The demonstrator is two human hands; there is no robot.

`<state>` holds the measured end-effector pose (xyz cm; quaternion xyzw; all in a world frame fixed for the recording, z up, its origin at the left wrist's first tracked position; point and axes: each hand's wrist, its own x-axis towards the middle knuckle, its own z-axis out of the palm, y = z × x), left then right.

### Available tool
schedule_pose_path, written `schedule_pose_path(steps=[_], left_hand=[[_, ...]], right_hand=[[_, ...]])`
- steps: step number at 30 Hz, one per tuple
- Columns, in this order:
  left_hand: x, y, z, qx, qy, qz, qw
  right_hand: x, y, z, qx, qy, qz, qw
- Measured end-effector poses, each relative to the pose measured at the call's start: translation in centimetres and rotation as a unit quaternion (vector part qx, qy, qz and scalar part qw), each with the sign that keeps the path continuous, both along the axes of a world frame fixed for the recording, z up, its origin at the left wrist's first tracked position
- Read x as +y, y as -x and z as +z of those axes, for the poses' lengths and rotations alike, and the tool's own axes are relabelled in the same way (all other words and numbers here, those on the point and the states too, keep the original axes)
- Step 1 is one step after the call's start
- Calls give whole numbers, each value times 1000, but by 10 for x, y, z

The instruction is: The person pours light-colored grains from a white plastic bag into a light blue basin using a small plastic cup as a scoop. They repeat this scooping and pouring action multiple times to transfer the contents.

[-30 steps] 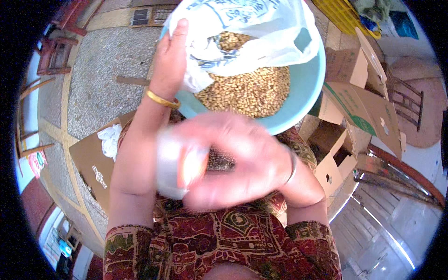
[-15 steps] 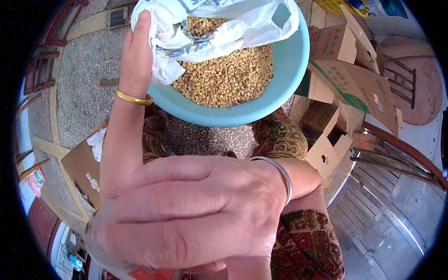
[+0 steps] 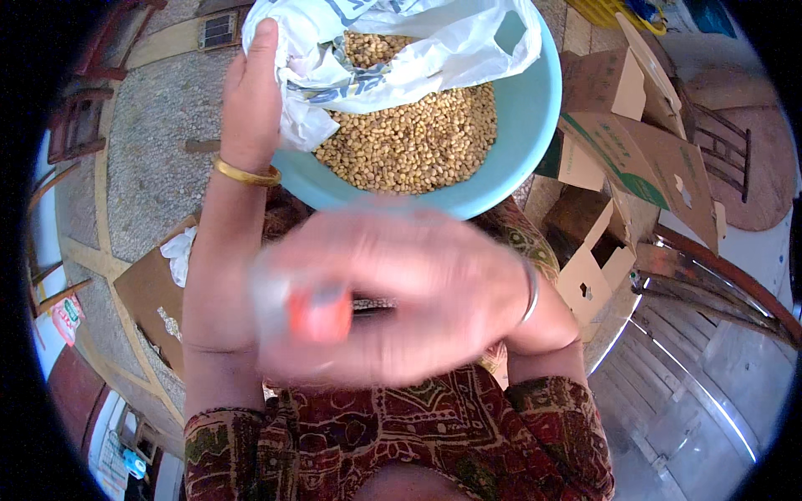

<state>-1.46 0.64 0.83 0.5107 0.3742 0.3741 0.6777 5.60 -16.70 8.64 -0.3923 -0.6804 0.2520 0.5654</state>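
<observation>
A light-blue basin (image 3: 535, 125) holds many tan seeds or beans (image 3: 418, 146), with a white plastic bag (image 3: 468, 58) lying over its far part; more beans show through the bag's opening. My left hand (image 3: 253, 96), a gold bangle at its wrist, grips the bag's left side, thumb up along the edge. Close to the camera, my right hand (image 3: 418, 267), with a silver bangle, is smeared by motion. Its fingers curl round a clear, rounded container with an orange-red part (image 3: 320, 314); blur hides what kind it is.
Torn cardboard boxes (image 3: 622, 159) stand to the right of the basin, near a wooden stool (image 3: 723, 150) on its side. Flattened cardboard (image 3: 150, 288) with a white plastic scrap (image 3: 178, 255) lies on the left. A yellow plastic basket (image 3: 585, 12) is at the far right.
My right hand has moved up and away toward the basin and turned, bringing the orange-red part into sight. My left hand keeps its hold on the bag.
</observation>
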Motion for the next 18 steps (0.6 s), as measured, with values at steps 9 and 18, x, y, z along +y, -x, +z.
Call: schedule_pose_path(steps=[9, 18], left_hand=[[9, -5, -8, 66, -41, 44, 996], [8, -8, -13, 10, -28, 29, 999]], right_hand=[[-10, -102, -83, -298, 317, -248, 866], [-8, -113, -111, -348, 345, -286, 823]])
